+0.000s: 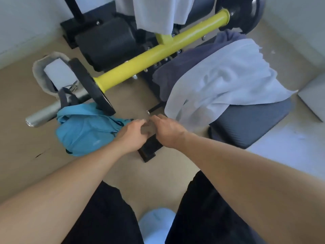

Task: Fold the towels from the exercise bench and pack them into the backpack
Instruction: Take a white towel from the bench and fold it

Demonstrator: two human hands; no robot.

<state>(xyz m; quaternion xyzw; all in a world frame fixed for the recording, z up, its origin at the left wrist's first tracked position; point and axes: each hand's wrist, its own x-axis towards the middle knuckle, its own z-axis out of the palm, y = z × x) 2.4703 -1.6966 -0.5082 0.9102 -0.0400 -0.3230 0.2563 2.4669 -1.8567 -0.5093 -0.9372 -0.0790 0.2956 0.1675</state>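
Both arms reached forward and the two hands met low over the floor, above the black foot of the frame (148,152). The left hand (131,132) and the right hand (167,130) sat almost touching, fingers curled toward each other, but motion blur hid the fingertips, so I could not tell how far either grip was closed or whether it held anything. The white towel (226,80) lay crumpled across the padded desk (249,122), right of the hands, draped over a dark blue-grey towel (177,73) beneath it. The blue backpack (84,129) slumped on the floor just left of the left hand, beside the black weight plate (89,85) on the yellow bar (158,53). Another pale cloth (158,13) hung at the top.
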